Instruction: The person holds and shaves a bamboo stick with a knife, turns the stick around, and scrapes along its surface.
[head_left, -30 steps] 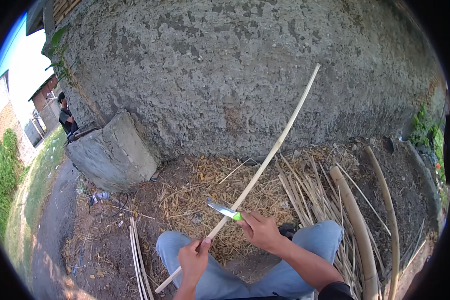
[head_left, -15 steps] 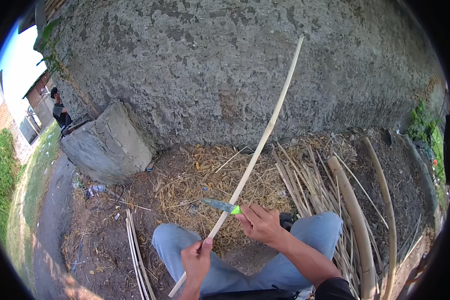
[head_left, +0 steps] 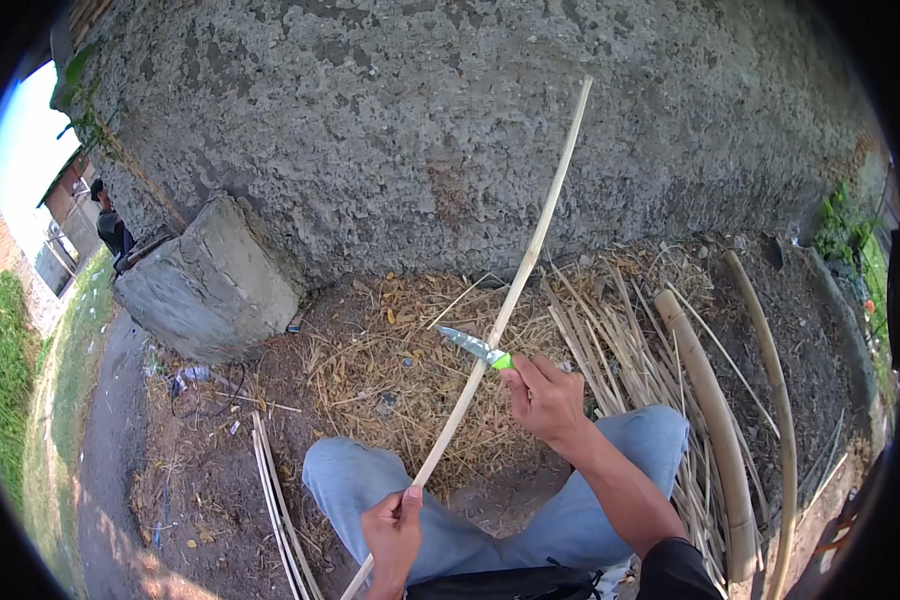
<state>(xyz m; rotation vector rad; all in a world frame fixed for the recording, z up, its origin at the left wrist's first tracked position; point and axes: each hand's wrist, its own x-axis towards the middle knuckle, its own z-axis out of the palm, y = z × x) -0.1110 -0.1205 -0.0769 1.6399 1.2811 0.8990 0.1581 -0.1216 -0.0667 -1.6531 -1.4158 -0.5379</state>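
Note:
A long pale bamboo strip (head_left: 540, 238) slants up and away from between my knees toward the wall. My left hand (head_left: 393, 530) is closed around its lower part, thumb along the top, and the near end sticks out below the wrist. My right hand (head_left: 545, 398) grips a knife (head_left: 470, 345) with a bright green handle, most of which is hidden in the fist. The blade lies across the strip, about midway along it, pointing left. Whether the edge bites into the strip I cannot tell.
Split bamboo strips (head_left: 610, 345) and a thick bamboo pole (head_left: 705, 430) lie to the right, beside a thinner curved pole (head_left: 770, 400). More strips (head_left: 275, 510) lie left of my knee. Shavings (head_left: 370, 370) cover the ground before a rough wall (head_left: 370, 130). A concrete block (head_left: 215, 280) stands left; a person (head_left: 113, 220) is beyond it.
My right hand and the knife have moved away from me along the strip, up and to the right. My left hand keeps its hold lower down.

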